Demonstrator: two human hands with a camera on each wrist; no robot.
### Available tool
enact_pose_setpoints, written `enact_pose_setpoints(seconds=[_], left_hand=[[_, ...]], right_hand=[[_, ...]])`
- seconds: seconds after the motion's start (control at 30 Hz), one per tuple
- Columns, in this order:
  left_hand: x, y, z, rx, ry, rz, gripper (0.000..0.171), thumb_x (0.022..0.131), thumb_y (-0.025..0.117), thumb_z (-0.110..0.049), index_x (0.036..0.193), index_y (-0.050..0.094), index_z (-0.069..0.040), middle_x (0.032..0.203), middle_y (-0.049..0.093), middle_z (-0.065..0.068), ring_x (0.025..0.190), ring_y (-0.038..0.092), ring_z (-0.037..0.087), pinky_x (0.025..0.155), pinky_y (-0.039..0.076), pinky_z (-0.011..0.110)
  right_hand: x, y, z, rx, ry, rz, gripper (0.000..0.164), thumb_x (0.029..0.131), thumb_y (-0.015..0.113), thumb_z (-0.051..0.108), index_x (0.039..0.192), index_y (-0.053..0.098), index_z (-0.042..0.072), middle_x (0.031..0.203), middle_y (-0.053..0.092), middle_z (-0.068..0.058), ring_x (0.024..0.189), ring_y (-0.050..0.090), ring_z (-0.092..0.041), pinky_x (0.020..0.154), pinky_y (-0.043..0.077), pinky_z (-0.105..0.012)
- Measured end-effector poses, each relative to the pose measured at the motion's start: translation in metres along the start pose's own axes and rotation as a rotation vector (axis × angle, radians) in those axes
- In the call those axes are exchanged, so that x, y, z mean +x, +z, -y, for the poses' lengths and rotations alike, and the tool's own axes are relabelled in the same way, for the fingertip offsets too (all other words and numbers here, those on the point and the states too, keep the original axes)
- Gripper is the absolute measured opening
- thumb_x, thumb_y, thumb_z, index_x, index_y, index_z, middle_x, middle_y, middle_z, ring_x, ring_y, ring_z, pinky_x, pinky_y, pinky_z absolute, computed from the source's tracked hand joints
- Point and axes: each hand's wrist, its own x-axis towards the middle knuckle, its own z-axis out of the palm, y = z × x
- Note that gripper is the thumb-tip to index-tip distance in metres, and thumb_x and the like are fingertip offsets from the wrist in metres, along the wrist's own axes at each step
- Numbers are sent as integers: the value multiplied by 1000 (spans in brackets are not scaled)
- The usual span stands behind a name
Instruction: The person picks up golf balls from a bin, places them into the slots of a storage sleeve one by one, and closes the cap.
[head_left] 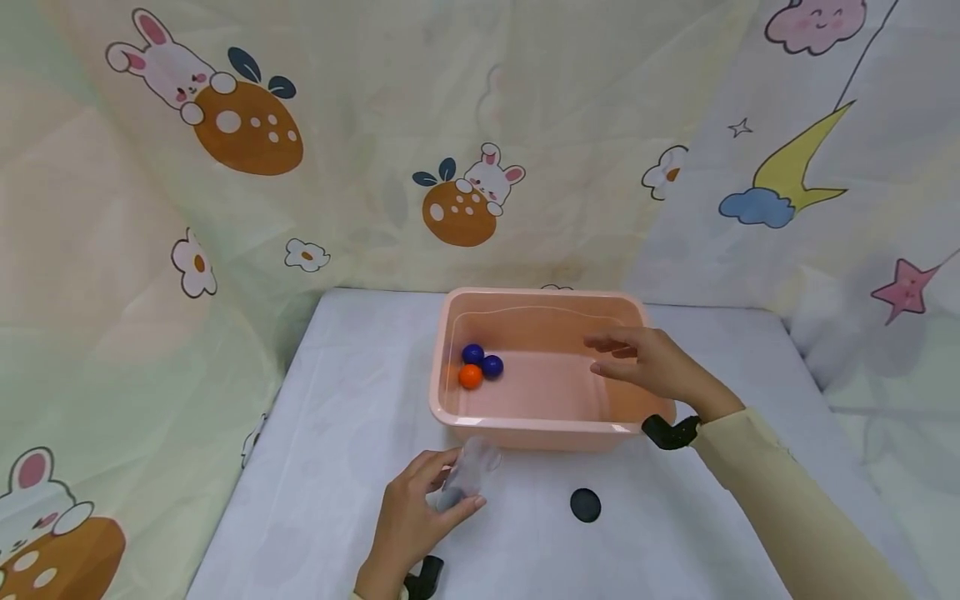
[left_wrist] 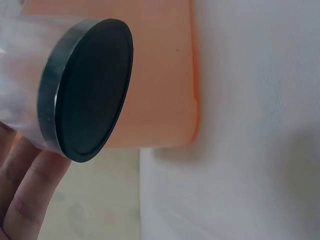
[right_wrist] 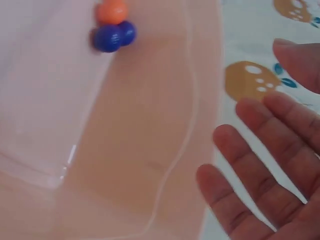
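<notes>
My left hand (head_left: 420,508) grips a clear plastic cup (head_left: 471,471) at the near side of a pink plastic basin (head_left: 517,437). In the left wrist view the cup's dark round end (left_wrist: 95,90) faces the camera, with fingers (left_wrist: 37,192) curled beneath the clear wall. Over the right part of the basin hovers my right hand (head_left: 656,362), holding nothing, its fingers loosely extended. Two blue balls (head_left: 492,367) and an orange ball (head_left: 470,377) lie together on the basin floor at the left. The right wrist view shows the orange ball (right_wrist: 114,11) and blue balls (right_wrist: 108,38) away from the fingers.
A black disc (head_left: 585,505) lies on the white-covered table (head_left: 345,375) in front of the basin. Behind and at the sides hangs a cloth (head_left: 375,108) printed with rabbits, flowers and a moon.
</notes>
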Motion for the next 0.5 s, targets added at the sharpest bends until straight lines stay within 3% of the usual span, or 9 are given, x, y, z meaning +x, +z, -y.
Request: enact_pose_setpoints(seconds=[0.5], left_hand=[[-1,-5,-5,-28,-7,5,62,77,100,-37,129,77,-15,112,74,-6,93,77,15,76,61,20]], right_hand=[[42,6,-17,72,-47,83,50,100,78,10,142,62,-11,141,66,-29,124,67,-47,106,55,-60]])
